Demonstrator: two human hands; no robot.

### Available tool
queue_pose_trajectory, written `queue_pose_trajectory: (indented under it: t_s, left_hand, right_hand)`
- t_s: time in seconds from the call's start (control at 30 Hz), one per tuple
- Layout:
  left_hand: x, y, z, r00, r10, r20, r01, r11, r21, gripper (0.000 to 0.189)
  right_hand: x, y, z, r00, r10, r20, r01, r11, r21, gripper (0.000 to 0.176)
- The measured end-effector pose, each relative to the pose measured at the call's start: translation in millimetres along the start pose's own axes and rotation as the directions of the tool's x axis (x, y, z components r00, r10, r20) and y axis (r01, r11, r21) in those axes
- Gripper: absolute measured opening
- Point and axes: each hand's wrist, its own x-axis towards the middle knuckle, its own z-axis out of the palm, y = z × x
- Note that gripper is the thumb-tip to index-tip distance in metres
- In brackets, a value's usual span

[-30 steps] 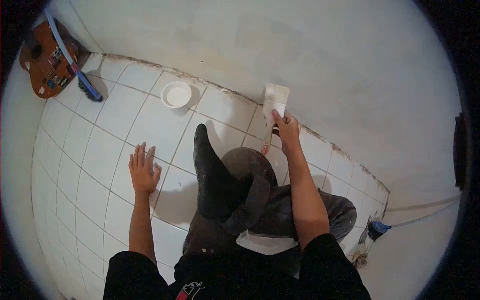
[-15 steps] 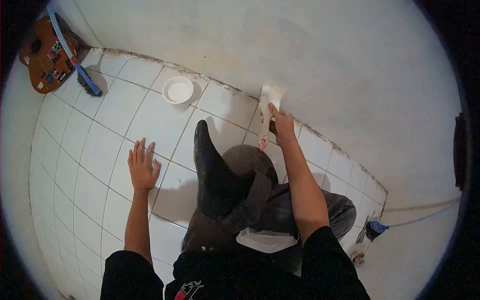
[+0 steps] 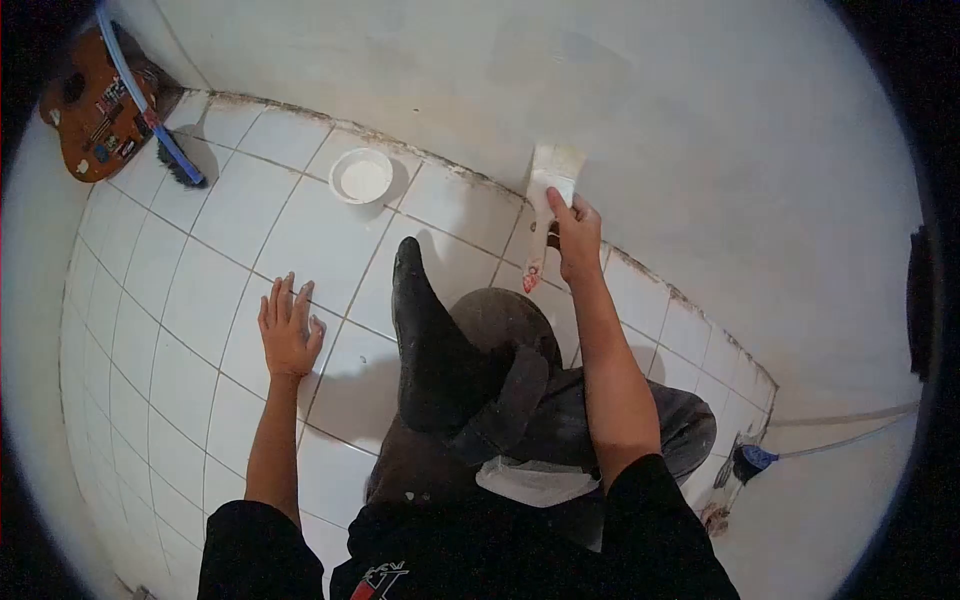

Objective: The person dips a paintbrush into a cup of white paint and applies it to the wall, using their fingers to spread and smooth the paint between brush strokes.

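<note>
Right hand (image 3: 580, 238) clamps the brush (image 3: 556, 172) at the wall (image 3: 700, 130), seemingly a brushing step; left hand (image 3: 289, 335) lies fingers apart. Next stroke calls for even pressure

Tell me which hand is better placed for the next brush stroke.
Right, most likely: the right hand holds the brush at the wall; the left hand is empty, spread over the floor.

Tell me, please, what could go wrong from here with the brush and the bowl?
The black-socked foot points roughly toward the open bowl on the tiles; a careless stretch might tip it over. The brush is at the wall, close to the rough, stained edge below, so it could pick up dirt there.
</note>
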Motion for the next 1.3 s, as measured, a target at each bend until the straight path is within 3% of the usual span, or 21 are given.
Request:
queue_pose_trajectory:
  t_s: [0.1,0.33,0.53,0.6,0.67,0.73,0.8,0.87,0.9,1.0,1.07,1.1,1.17,1.2,1.3]
  left_hand:
    - [-0.1,1.6,-2.3,0.999,0.021,-0.036,-0.022,0.999,-0.031,0.060]
    - [0.3,2.6,-2.0,0.999,0.018,-0.027,-0.018,1.000,-0.006,0.060]
    - [0.3,3.5,-3.9,1.000,0.004,-0.023,-0.005,1.000,-0.019,0.060]
    - [-0.2,2.8,-4.2,1.000,0.007,-0.025,-0.008,0.999,-0.031,0.061]
    - [-0.9,-0.3,-0.8,0.999,0.000,-0.043,-0.001,1.000,-0.017,0.061]
    - [-1.1,-0.1,-0.2,0.999,-0.003,-0.033,0.002,1.000,-0.023,0.060]
    - [0.1,1.8,-3.4,1.000,-0.027,-0.012,0.027,0.999,-0.021,0.060]
    - [-0.7,1.1,-3.3,1.000,-0.014,-0.013,0.013,0.999,-0.031,0.059]
    - [-0.7,1.8,-4.0,1.000,-0.020,-0.013,0.019,0.999,-0.032,0.059]
    - [-1.0,2.0,-5.1,0.999,-0.031,-0.029,0.029,0.998,-0.064,0.058]
    - [-0.8,0.1,-3.5,0.999,-0.015,-0.048,0.012,0.998,-0.068,0.059]
    - [-0.5,-1.4,-3.7,0.998,-0.025,-0.056,0.021,0.997,-0.071,0.059]
    - [-1.9,-1.0,-5.6,0.999,-0.001,-0.039,-0.002,0.997,-0.076,0.061]
    - [-2.7,-0.2,-6.4,0.999,-0.017,-0.046,0.013,0.997,-0.081,0.061]
    - [-2.0,-1.9,-8.8,0.998,-0.058,-0.008,0.057,0.997,-0.060,0.058]
  right_hand:
    - [27.9,41.4,-16.1,0.992,0.120,-0.035,-0.121,0.992,-0.022,0.039]
    - [-0.2,33.3,-11.0,0.931,0.365,0.010,-0.364,0.931,-0.036,0.044]
    - [-13.9,-8.9,0.0,0.936,0.282,0.209,-0.270,0.959,-0.085,0.047]
    - [-16.2,-14.3,3.1,0.936,0.213,0.281,-0.237,0.970,0.057,0.043]
    - [-20.9,-26.4,8.0,0.937,0.185,0.295,-0.184,0.982,-0.033,0.040]
    - [-18.7,-27.4,8.3,0.968,0.163,0.189,-0.110,0.958,-0.264,0.038]
    - [-22.7,-33.1,6.2,0.955,0.217,0.201,-0.167,0.957,-0.237,0.036]
    - [-31.3,-43.5,7.5,0.905,0.276,0.322,-0.303,0.952,0.036,0.034]
    - [-35.5,-47.2,10.1,0.904,0.279,0.326,-0.305,0.952,0.031,0.034]
    - [-44.1,-50.4,18.3,0.880,0.180,0.439,-0.233,0.970,0.070,0.033]
    - [-48.6,-41.1,25.5,0.906,-0.056,0.419,0.143,0.973,-0.180,0.036]
    - [-51.1,-37.5,29.5,0.901,-0.059,0.429,0.151,0.972,-0.182,0.036]
    - [-59.2,-33.4,38.4,0.906,-0.198,0.375,0.359,0.828,-0.430,0.039]
    - [-60.7,-31.6,40.2,0.899,-0.199,0.390,0.369,0.823,-0.432,0.039]
    - [-58.1,-38.2,57.0,0.841,-0.439,0.317,0.541,0.678,-0.498,0.036]
